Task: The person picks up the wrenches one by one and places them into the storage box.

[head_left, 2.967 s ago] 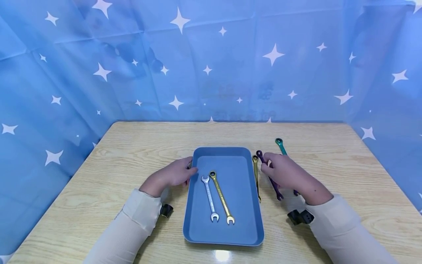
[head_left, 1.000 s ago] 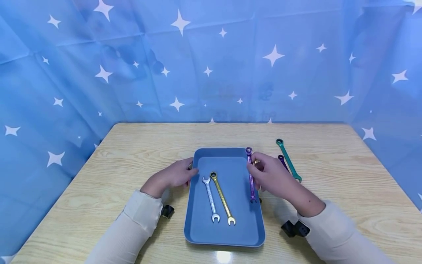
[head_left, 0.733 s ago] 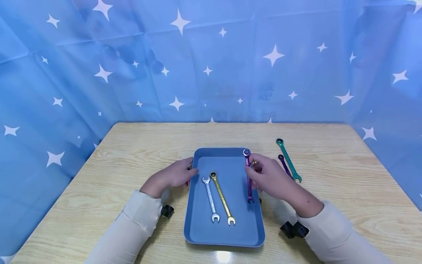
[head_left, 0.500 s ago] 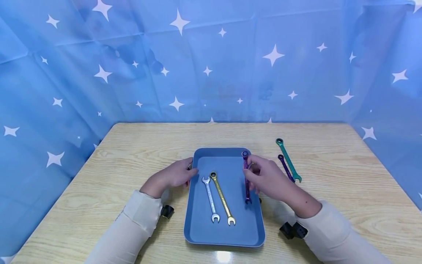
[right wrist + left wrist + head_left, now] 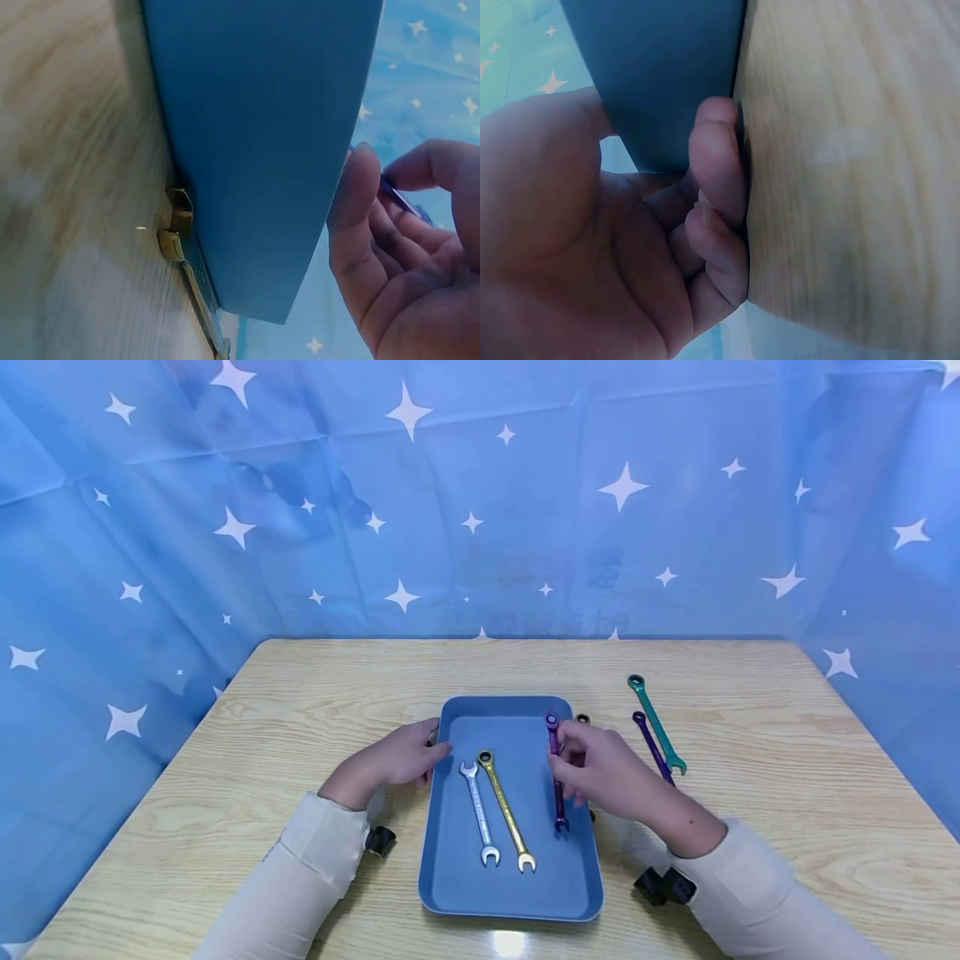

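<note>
With our right hand (image 5: 607, 768) we pinch a purple wrench (image 5: 557, 781) between thumb and fingers, above the blue tray (image 5: 517, 735) and just inside the wall nearest that hand. Our left hand (image 5: 397, 754) grasps the opposite wall, thumb over the rim and fingers curled against the outside. We cannot tell whether the wrench's lower end touches the tray floor.

Our pinch takes the wrench near its ring end, so the forked end, closer to our body, could swing or drop first if our fingertips slip on the smooth metal. Letting go too high could make it clatter and bounce. If we drift toward the left hand, it could land across the gold wrench (image 5: 506, 810) or the silver wrench (image 5: 480, 814), which lie between our hands. If our right knuckles catch the rim, the tray could shift, more so should our left hold slacken. It could then nudge the second gold wrench (image 5: 196, 281), lying on the table (image 5: 82, 187) below our right hand, close along the tray's outer wall. Beyond our right hand, the green wrench (image 5: 657, 724) and smaller purple wrench (image 5: 649, 743) lie close together; a careless backward sweep of our wrist could knock them.
</note>
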`<state>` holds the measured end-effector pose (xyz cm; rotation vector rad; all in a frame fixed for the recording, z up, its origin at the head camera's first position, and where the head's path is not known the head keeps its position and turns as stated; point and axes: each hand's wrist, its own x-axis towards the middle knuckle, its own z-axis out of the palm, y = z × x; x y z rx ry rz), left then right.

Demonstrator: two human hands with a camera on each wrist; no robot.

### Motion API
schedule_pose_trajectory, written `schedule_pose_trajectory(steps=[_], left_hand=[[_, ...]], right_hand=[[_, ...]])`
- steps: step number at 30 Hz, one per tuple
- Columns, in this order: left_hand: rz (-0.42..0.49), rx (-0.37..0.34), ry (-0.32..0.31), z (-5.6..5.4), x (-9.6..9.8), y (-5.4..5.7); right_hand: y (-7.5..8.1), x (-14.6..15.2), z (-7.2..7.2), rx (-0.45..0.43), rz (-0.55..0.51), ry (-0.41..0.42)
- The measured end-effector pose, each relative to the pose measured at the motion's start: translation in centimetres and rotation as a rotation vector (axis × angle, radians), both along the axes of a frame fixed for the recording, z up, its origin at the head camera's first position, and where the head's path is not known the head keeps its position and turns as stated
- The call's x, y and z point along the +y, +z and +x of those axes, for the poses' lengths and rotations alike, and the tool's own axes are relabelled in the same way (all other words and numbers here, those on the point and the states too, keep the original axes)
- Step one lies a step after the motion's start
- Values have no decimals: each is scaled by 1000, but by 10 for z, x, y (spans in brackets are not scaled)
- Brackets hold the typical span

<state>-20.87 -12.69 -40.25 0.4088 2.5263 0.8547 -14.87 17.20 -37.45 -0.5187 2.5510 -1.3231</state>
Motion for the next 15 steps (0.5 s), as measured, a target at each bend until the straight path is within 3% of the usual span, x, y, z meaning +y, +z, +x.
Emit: schedule_pose_trajectory(steps=[15], left_hand=[[7,-1,-4,-1,-1,-1]], right_hand=[[-5,-1,0,-23,-34,94]])
